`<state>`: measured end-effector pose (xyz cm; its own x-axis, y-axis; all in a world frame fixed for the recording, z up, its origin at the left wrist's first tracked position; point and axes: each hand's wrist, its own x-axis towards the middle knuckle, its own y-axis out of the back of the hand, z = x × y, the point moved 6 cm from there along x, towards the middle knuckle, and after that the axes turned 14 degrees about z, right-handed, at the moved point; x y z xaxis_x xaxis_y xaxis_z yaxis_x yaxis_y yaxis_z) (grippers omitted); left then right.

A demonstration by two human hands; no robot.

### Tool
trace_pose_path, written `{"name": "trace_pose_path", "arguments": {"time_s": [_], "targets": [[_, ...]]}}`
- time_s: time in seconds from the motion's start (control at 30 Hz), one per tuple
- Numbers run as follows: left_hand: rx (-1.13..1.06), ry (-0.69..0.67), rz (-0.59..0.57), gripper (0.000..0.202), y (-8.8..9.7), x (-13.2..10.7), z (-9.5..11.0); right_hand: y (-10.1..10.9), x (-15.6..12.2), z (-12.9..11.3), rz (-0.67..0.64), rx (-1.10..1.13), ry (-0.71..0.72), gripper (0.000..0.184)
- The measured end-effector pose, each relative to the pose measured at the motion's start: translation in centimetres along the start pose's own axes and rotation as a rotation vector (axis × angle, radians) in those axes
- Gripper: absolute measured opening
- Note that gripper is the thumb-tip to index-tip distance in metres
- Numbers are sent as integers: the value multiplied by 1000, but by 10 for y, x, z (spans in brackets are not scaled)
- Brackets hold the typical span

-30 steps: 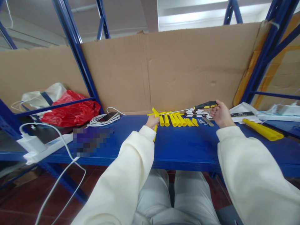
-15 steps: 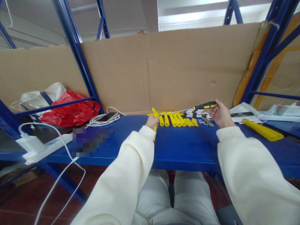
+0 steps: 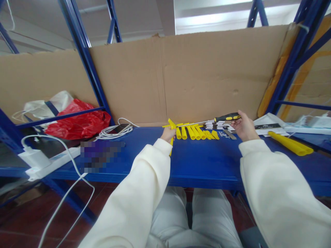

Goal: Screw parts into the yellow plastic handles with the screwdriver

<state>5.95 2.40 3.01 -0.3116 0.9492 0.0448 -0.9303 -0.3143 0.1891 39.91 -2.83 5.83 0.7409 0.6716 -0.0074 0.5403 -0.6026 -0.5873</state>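
Left hand (image 3: 168, 133) is closed around a yellow piece (image 3: 171, 123) just above the blue counter (image 3: 207, 156), with one arm of the piece pointing up and another down below the fist. Right hand (image 3: 244, 126) grasps a black-and-yellow screwdriver (image 3: 227, 117) by the end of its handle, the shaft running leftward to the yellow piece; whether the tip touches it cannot be told. Compared with half a second ago, the screwdriver sits a trace farther right; the left hand and its piece look unmoved. Beneath and beside the shaft, yellow tubes (image 3: 192, 132) lie in a row, then small yellow wedges (image 3: 214, 134), white packets (image 3: 218, 124) and a flat metal strip (image 3: 230, 134) near the right hand. Farther right lies a larger yellow part (image 3: 292, 143). Well to the left are a coiled white cable (image 3: 111, 133) and a red bag (image 3: 80, 119). Cardboard (image 3: 219, 75) stands behind everything.
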Motion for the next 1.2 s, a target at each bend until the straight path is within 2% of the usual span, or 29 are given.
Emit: {"name": "trace_pose_path", "arguments": {"time_s": [0.17,0.27,0.4,0.63,0.83,1.03,1.13,1.2], "targets": [[-11,7,-17,12,-1,-3,2,3,5,0,60,75,-12,30],[-16,-1,-22,14,-1,-3,2,5,6,-2,94,98,4,29],[-11,-2,-18,5,-1,0,0,3,9,-1,58,97,40,33],[-21,-4,-12,10,-1,-1,0,-3,6,8,11,91,-7,32],[-22,-5,-13,19,-1,-3,2,-7,-4,11,2,23,-38,32],[-20,-3,-11,11,-2,-3,2,-8,-6,14,-35,-49,-64,33],[-32,-3,-14,15,-2,-3,2,-4,3,19,-38,-179,-47,30],[-38,-1,-13,17,-2,-4,2,-2,8,27,-87,-335,-40,28]]}}
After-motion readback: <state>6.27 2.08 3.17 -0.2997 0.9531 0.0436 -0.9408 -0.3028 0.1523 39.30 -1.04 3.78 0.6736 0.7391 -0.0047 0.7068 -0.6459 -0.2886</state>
